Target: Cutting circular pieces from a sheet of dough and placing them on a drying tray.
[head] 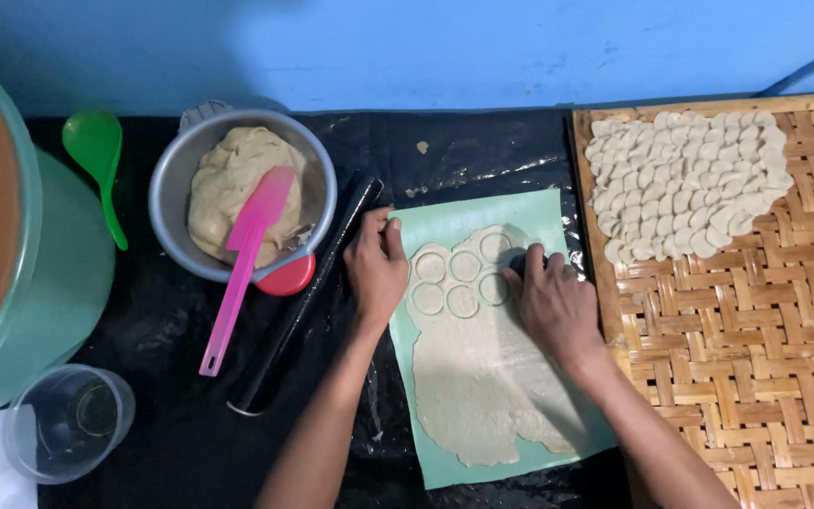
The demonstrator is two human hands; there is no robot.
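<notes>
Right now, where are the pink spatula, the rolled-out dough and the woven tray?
pink spatula (237,273), head view, on its handle.
rolled-out dough (478,377), head view, on its uncut middle.
woven tray (756,358), head view, on bare weave.

Both forearms are bare, with no sleeves showing. The left hand (376,265) and right hand (552,306) wear no gloves, rings, watch or bracelets.

Cutter under right hand (556,306) mostly hidden, only dark bit showing; green tub (58,273) cut off at left edge; woven tray (756,349) runs past right and bottom edges; both forearms leave frame at bottom
</notes>
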